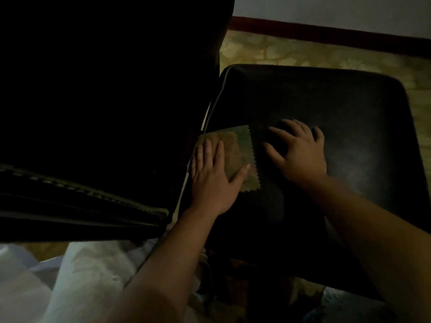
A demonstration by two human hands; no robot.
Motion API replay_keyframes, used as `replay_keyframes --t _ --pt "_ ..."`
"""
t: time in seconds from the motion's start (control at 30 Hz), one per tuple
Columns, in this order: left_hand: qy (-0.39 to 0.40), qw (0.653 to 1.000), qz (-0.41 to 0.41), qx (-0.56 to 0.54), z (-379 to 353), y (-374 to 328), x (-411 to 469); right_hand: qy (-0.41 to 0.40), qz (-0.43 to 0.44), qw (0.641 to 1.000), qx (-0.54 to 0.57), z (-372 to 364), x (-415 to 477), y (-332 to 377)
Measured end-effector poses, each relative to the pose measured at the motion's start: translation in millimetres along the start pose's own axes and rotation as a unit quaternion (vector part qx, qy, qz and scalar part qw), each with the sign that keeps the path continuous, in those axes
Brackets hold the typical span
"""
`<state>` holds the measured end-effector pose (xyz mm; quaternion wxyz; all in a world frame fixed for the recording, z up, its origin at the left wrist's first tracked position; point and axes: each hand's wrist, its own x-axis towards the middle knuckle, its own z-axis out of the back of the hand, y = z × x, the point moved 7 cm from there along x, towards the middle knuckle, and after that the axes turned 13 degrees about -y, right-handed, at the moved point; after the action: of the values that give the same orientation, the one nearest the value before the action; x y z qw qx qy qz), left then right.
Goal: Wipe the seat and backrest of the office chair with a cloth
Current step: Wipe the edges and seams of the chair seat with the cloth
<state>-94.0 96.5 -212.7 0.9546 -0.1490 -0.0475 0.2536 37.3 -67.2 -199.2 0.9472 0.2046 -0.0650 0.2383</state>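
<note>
Head view, dim light: your left hand (pixel 213 178) lies flat on the cloth (pixel 238 145), fingers straight and close together, thumb spread across its lower half, pressing it onto the seat (pixel 349 113); the cloth is a greenish-brown rectangle with zigzag edges, lying flat at the seat's left edge, just beside the backrest (pixel 105 89); its long axis runs away from you, roughly along the gap between seat and backrest, the near end tilted slightly to your right; your right hand (pixel 300 152) rests palm down on the bare seat just right of the cloth, fingers spread, holding nothing; the two hands are apart; patterned floor (pixel 303 54) and a dark red skirting board (pixel 326 33) show beyond the seat
</note>
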Motion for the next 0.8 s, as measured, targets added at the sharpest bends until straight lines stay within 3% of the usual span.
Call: replay_keyframes --t 0.1,0.23,0.5,0.8 --pt "-0.003 1.0 0.003 0.009 -1.6 0.6 -3.5 -0.027 0.023 0.999 -0.014 2.7 18.5 1.9" --pt "-0.005 1.0 0.018 0.0 -3.6 -7.0 8.6 0.007 0.026 0.999 -0.048 -10.4 26.4 -2.6" --pt "-0.009 1.0 0.025 0.001 -3.3 -18.6 43.2 -0.006 0.021 0.998 -0.06 -16.8 25.3 -4.8" --pt "-0.009 1.0 -0.009 0.012 -2.6 -4.7 5.3 -0.002 0.025 0.997 -0.072 -16.9 22.6 -3.4"
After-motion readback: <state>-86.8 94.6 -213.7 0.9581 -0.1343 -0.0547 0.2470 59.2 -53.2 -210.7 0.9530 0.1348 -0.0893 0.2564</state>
